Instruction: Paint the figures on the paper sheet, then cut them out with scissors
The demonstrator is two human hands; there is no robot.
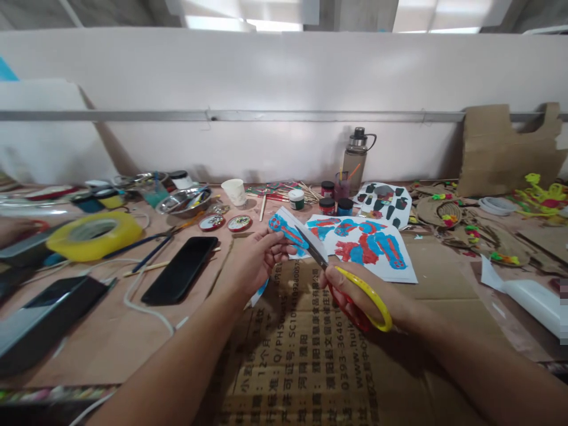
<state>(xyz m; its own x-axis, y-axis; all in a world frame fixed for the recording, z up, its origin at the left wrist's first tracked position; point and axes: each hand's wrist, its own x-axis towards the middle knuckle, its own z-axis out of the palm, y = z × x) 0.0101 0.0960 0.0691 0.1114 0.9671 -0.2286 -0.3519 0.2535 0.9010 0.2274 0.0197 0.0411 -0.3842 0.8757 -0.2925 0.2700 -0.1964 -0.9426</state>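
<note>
My left hand (261, 255) pinches a piece of white paper (284, 228) painted with a blue and red shape. In my right hand (344, 284) is a pair of scissors (377, 305) with one yellow and one red handle loop. Their blades point up and left and lie along the painted shape's right edge. Under both hands spreads a flat cardboard sheet (306, 367) with printed black characters. Just beyond the scissors lies a larger painted sheet (373, 248) with blue and red shapes. A small blue-and-white scrap (260, 291) shows beneath my left wrist.
To the left are a black phone (181, 270), a yellow tape roll (94, 235) and a white cable (137, 293). Paint jars (327, 206), a paper cup (234, 192), a metal bowl (184, 202) and a bottle (355, 160) stand behind. Cardboard crafts (439, 213) lie at the right.
</note>
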